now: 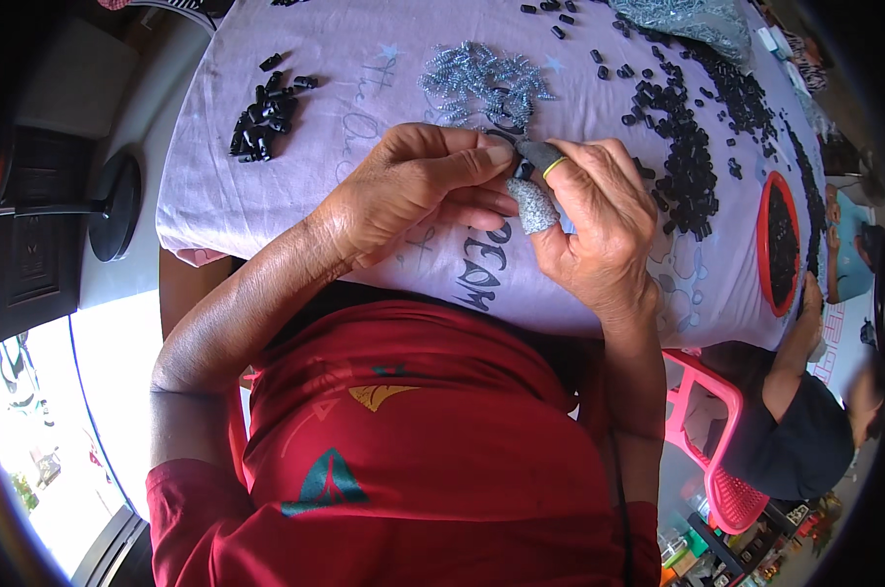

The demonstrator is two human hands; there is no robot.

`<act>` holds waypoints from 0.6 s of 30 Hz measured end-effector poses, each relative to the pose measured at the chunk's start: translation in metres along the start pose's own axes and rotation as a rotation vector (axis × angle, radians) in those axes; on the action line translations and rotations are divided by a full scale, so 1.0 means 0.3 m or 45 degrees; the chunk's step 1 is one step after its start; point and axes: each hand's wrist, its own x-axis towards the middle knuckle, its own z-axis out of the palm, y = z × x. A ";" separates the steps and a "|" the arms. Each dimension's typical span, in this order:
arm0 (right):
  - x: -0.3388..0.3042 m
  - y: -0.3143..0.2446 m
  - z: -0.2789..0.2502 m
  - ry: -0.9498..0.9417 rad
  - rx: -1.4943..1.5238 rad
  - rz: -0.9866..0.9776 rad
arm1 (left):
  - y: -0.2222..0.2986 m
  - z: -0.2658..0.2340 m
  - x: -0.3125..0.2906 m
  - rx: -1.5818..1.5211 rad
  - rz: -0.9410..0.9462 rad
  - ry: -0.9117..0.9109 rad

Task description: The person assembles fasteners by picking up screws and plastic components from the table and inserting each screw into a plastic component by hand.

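Note:
Over the near part of the cloth-covered table, my two hands meet at a small black plastic part (524,170). My left hand (413,186) pinches at it with thumb and index finger, its other fingers loosely curled below. My right hand (599,210) grips the part between thumb and index finger. A dark grey cover with a yellow band sits on that index finger, and a speckled grey wrap on the thumb. The fingertips partly hide the part. Just beyond my hands lies a heap of small metal springs (476,83).
A small pile of black parts (266,112) lies at left, a larger spread (687,166) at right. A red-rimmed tray (766,245) holds dark pieces near the right edge. At far right stand a clear bag of springs (692,24), a person (794,430) and a pink chair (731,479).

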 end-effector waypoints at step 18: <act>0.022 -0.034 -0.018 0.045 0.237 0.146 | 0.015 0.004 -0.012 -0.003 -0.028 -0.042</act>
